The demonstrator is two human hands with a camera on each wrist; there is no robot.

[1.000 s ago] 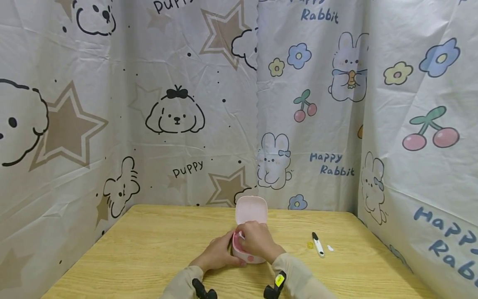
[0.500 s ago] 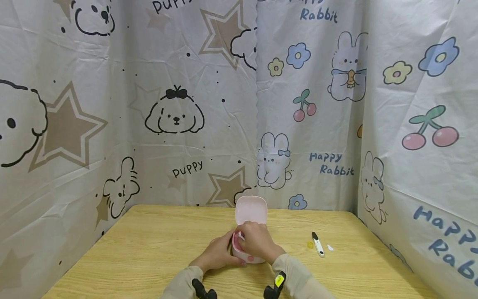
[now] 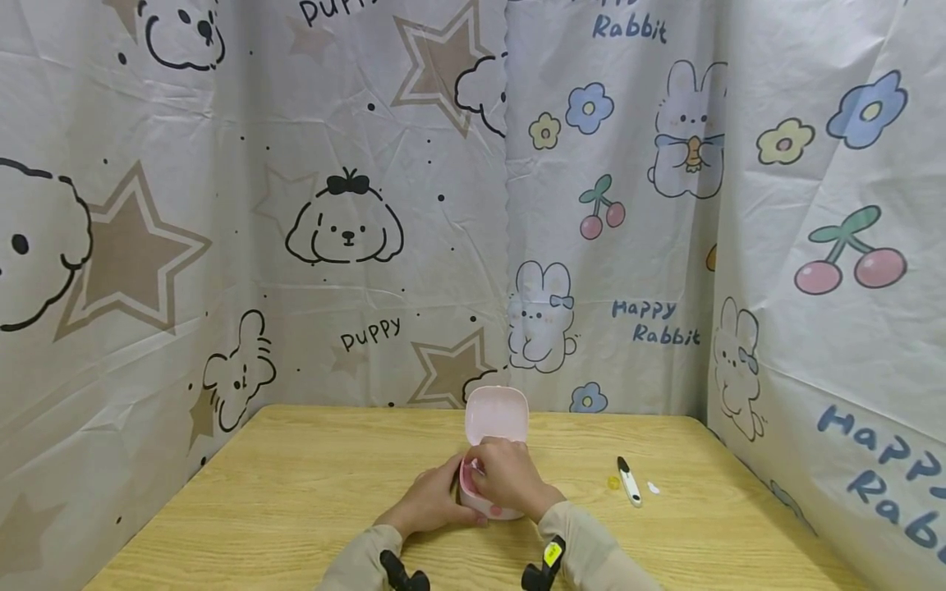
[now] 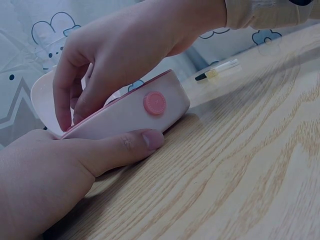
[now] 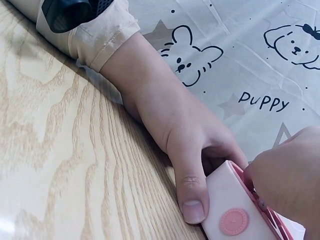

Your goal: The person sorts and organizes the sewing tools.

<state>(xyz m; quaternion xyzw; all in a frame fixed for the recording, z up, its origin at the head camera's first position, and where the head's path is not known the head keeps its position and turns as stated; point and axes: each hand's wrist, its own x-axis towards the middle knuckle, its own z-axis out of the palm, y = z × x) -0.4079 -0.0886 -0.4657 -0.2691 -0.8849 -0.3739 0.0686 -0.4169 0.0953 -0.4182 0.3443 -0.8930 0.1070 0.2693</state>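
Observation:
In the head view a small pale pink box (image 3: 493, 509) stands on the table, its lid (image 3: 497, 413) raised at the back. A round pink button (image 4: 155, 103) marks its front, and a darker pink lining shows inside. My left hand (image 3: 431, 499) grips the box's left side, thumb along the front (image 4: 117, 150). From above, my right hand (image 3: 510, 474) reaches into the box with bent fingers. Something small and grey (image 5: 261, 202) shows by those fingers in the right wrist view. Whether the fingertips pinch anything is hidden by the hand and the box wall.
Right of the box, on the wooden table (image 3: 332, 460), lie a slim white tool with a black end (image 3: 629, 482), a small yellow piece (image 3: 613, 483) and a small white piece (image 3: 653, 487). Printed curtains (image 3: 443, 246) hang behind and beside the table.
Both hands and the box keep nearly the same places. The right fingers inside the box shift very slightly, and the whole head view drifts a little.

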